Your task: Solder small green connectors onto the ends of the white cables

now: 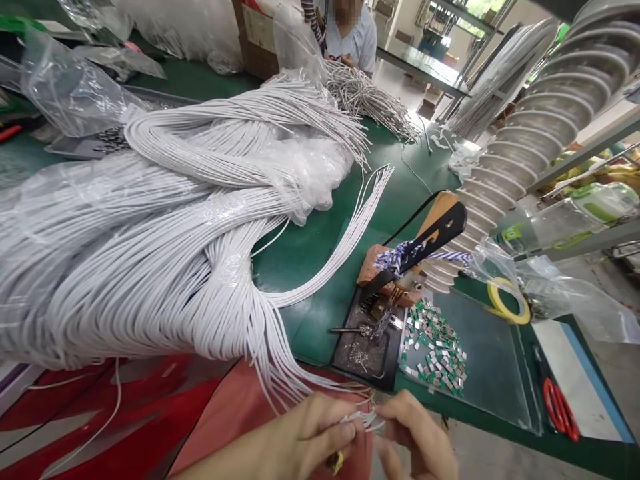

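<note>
The fingers of the left hand [320, 433] are clamped on the white cable ends [366, 420] at the bottom of the frame, right of centre. The right hand [423, 437] is curled just beside them, its fingertips at the tips; whether they pinch any, I cannot tell.

The green table [310, 327] spans much of the frame. On it, a huge heap of white cables [125, 267] fills the left side, partly wrapped in clear plastic, with strands running down to the left hand. A ribbed hose [530, 133] slants through the upper right. A person [355, 40] is at top centre, behind a smaller cable pile [365, 97].

Right of centre, a black tray [367, 367] holds small metal bits, below a black-handled tool [440, 230] lying over a brick [370, 263]. Beside the tray lie many small green-and-silver pieces [435, 347]. Farther right are red-handled scissors [560, 410] and, above them, a yellow tape roll [523, 313]. A small yellow-and-dark item [337, 462] shows under the left hand.
</note>
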The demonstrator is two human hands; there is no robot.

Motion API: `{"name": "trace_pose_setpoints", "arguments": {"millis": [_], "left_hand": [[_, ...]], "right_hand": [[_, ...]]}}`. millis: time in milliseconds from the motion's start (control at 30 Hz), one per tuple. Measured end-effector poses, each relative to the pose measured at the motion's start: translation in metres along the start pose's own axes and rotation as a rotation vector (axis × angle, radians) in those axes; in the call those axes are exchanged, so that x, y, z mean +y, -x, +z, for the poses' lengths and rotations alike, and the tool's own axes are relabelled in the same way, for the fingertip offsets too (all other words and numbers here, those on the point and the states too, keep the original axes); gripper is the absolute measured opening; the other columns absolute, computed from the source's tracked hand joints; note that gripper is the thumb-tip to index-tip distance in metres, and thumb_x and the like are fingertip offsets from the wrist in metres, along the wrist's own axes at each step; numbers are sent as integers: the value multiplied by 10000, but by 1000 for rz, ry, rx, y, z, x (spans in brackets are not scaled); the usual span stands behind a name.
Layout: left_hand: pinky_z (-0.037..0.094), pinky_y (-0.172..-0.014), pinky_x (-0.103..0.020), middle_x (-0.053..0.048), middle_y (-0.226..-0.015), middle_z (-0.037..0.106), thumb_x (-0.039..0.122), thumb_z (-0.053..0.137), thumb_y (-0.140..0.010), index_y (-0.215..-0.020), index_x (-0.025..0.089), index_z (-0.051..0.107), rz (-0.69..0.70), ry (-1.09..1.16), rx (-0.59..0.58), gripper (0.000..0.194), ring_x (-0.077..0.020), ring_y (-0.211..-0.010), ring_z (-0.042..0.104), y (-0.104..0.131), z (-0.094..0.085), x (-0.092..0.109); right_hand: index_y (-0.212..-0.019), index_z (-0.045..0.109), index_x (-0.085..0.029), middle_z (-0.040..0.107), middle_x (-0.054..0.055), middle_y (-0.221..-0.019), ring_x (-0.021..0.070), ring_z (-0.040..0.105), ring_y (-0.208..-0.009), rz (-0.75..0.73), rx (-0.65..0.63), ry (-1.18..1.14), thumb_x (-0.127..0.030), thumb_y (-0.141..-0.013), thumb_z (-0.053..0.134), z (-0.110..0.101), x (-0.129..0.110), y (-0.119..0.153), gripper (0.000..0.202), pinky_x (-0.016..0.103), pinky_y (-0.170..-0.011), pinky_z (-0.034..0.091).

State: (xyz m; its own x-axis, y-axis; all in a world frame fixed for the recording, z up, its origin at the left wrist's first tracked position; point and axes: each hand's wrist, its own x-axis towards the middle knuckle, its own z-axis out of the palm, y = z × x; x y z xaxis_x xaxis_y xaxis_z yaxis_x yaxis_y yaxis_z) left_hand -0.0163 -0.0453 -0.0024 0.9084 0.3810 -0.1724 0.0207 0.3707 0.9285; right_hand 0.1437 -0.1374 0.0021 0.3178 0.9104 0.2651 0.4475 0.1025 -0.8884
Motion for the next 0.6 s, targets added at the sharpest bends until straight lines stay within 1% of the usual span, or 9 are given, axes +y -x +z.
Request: {"name": "trace_pose_setpoints", "arguments": {"millis": [67,133,167,233,300,367,500,600], "left_hand": [[380,-664,-217,-2,-756,508,567,393,-962,-849,163,609,48,-162,10,472,-150,-705,462,1,-3,10],[380,-677,-212,6,-759,510,513,365,-990,-843,170,591,104,-280,10,437,-147,-712,466,2,-7,14],[379,-670,-207,11,-754,518,480,360,-1001,-843,171,588,107,-323,24,414,-142,-703,472,2,-10,14],[379,-653,-197,20,-752,549,408,403,-1001,-861,172,596,67,-399,93,336,-132,-684,492,1,-16,14],[384,-647,-195,18,-758,586,331,490,-969,-880,167,619,30,-464,192,227,-133,-686,514,-4,-23,16],[402,-658,-199,4,-770,617,256,539,-932,-858,154,636,75,-477,247,159,-140,-703,548,-12,-31,19],[442,-766,-226,-50,-869,651,191,572,-896,-762,133,643,268,-419,305,163,-166,-817,616,-26,-42,22],[452,-756,-236,-61,-856,647,174,579,-887,-731,129,643,308,-404,351,175,-168,-806,620,-29,-43,19]], "right_hand": [[-853,671,-234,534,1,-632,128,467,-507,13,-53,-55,-356,-888,604,10,0,-3,144,215,-432,366],[-782,653,-220,534,-4,-627,119,473,-509,29,-84,-108,-307,-880,614,15,1,-8,138,212,-444,366],[-757,647,-213,528,-10,-617,115,476,-511,31,-89,-123,-287,-876,622,15,1,-11,142,210,-453,363],[-744,650,-203,520,-20,-605,110,479,-519,29,-82,-129,-261,-865,643,16,3,-16,134,210,-466,349],[-746,655,-196,515,-24,-605,109,478,-524,40,-56,-106,-234,-869,639,17,6,-21,130,210,-472,342],[-761,655,-194,520,-24,-625,109,481,-526,59,-30,-69,-220,-877,625,20,10,-24,123,209,-468,348],[-835,666,-210,568,-14,-690,112,524,-544,74,-20,6,-212,-882,614,25,13,-29,70,202,-475,384],[-863,686,-222,581,-11,-688,117,538,-549,85,-58,23,-209,-883,612,23,14,-31,78,198,-479,398]]}}
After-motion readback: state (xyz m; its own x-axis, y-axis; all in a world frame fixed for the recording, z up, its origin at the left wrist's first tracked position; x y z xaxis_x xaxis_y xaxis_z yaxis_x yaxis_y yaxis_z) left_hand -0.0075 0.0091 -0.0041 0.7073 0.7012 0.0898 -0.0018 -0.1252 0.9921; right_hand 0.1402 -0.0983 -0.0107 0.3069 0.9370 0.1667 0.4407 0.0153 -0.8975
